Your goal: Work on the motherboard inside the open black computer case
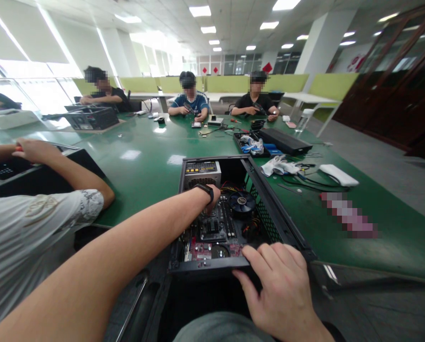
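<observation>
An open black computer case (269,209) lies on the green table (144,166), overhanging its near edge. Inside are a motherboard (216,228), a round CPU fan (241,202) and a grey power supply (201,173). My left hand (214,194), with a black band on the wrist, reaches down into the case beside the fan; its fingers are hidden behind the wrist. My right hand (275,280) grips the case's near rim, fingers curled over the edge by the motherboard's red corner.
A person in a white shirt (27,228) sits close on my left, arm over another black case (41,178). Three people sit at the far side. White gloves (280,166), black cables (305,180), a white pouch (339,175) and a parts tray (255,145) lie to the right.
</observation>
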A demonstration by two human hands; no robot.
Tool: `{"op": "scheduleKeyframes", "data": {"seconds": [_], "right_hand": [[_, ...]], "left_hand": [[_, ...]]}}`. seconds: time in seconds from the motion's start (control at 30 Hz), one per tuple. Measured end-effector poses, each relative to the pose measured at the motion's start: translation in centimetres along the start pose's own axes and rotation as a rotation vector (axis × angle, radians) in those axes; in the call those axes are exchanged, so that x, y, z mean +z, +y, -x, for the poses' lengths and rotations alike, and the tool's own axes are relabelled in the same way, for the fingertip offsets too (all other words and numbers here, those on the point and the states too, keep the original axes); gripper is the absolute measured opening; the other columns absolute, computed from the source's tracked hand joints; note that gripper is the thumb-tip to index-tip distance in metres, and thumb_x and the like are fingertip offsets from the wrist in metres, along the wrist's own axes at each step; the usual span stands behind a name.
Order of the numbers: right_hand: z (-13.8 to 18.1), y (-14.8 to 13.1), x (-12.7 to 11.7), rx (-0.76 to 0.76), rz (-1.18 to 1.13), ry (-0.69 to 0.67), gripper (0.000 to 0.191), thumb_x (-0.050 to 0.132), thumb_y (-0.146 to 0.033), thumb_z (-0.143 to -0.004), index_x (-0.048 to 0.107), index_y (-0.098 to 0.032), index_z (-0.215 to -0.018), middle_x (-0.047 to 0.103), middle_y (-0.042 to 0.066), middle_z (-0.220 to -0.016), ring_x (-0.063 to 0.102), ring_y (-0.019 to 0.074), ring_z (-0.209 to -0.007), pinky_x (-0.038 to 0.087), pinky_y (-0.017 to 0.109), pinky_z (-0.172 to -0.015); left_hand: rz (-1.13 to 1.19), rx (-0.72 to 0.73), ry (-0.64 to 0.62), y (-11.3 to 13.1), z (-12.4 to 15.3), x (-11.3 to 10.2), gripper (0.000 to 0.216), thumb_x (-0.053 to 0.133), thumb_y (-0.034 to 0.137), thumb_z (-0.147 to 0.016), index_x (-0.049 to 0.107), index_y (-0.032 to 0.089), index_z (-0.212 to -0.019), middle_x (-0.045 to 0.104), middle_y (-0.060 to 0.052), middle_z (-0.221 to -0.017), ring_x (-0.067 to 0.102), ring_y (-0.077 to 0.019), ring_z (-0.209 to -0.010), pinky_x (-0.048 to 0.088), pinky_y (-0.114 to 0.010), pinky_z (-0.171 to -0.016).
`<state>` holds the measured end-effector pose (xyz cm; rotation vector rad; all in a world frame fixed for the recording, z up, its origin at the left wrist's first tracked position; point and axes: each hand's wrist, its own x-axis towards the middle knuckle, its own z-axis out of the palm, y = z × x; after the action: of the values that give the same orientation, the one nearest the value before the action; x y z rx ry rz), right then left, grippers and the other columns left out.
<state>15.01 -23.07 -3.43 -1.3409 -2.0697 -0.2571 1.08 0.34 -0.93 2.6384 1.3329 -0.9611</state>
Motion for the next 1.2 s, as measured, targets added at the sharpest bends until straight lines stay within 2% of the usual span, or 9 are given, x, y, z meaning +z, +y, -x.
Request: {"op": "scheduleKeyframes", "data": {"seconds": [0.23, 0.43, 0.73, 0.87, 1.2], "right_hand": [[-0.1, 0.0, 0.06, 0.004, -0.004, -0.008, 0.022, 0.062, -0.033, -0.086, 0.065, -0.022, -0.104, 0.057, 0.004, -0.081, 0.045, 0.0207, -0.08, 0.031, 0.039, -0.077], [0.02, -0.05, 0.14, 0.015, -0.011, -0.008, 0.022, 0.061, -0.034, -0.087, 0.065, -0.022, -0.105, 0.057, 0.004, -0.08, 0.045, 0.021, -0.081, 0.031, 0.039, -0.078], [0.18, 0.08, 0.11, 0.009, -0.014, -0.01, 0.022, 0.062, -0.034, -0.086, 0.064, -0.022, -0.105, 0.058, 0.004, -0.081, 0.045, 0.0213, -0.08, 0.031, 0.04, -0.077], [0.15, 0.03, 0.1, 0.012, -0.012, -0.013, 0.023, 0.061, -0.034, -0.087, 0.064, -0.022, -0.106, 0.057, 0.004, -0.082, 0.044, 0.0215, -0.081, 0.031, 0.04, -0.078], [0.17, 0.07, 0.22, 0.011, -0.01, -0.011, 0.023, 0.061, -0.034, -0.087, 0.065, -0.022, -0.106, 0.057, 0.004, -0.081, 0.044, 0.0215, -0.081, 0.031, 0.04, -0.078]], "left_hand": [[0.019, 0.003, -0.002, 0.1, 0.02, -0.08, 0.069, 0.093, 0.028, -0.049, 0.075, 0.007, -0.112, 0.074, -0.019, -0.112, 0.068, -0.0329, -0.108, 0.053, -0.032, -0.097], [0.014, 0.012, -0.006, -0.02, -0.14, 0.04, 0.073, 0.094, 0.028, -0.048, 0.074, 0.002, -0.113, 0.073, -0.022, -0.113, 0.068, -0.0338, -0.108, 0.052, -0.032, -0.097], [-0.027, 0.021, -0.025, 0.12, 0.05, -0.18, 0.068, 0.092, 0.031, -0.052, 0.075, 0.006, -0.112, 0.074, -0.018, -0.113, 0.069, -0.0309, -0.105, 0.053, -0.03, -0.094], [-0.038, 0.006, -0.016, 0.26, 0.23, -0.3, 0.069, 0.094, 0.03, -0.048, 0.076, 0.01, -0.111, 0.075, -0.016, -0.112, 0.069, -0.0299, -0.104, 0.052, -0.028, -0.094], [-0.03, 0.017, -0.014, 0.09, -0.05, -0.08, 0.063, 0.092, 0.027, -0.05, 0.077, 0.009, -0.108, 0.075, -0.016, -0.11, 0.07, -0.03, -0.104, 0.053, -0.029, -0.093]]}}
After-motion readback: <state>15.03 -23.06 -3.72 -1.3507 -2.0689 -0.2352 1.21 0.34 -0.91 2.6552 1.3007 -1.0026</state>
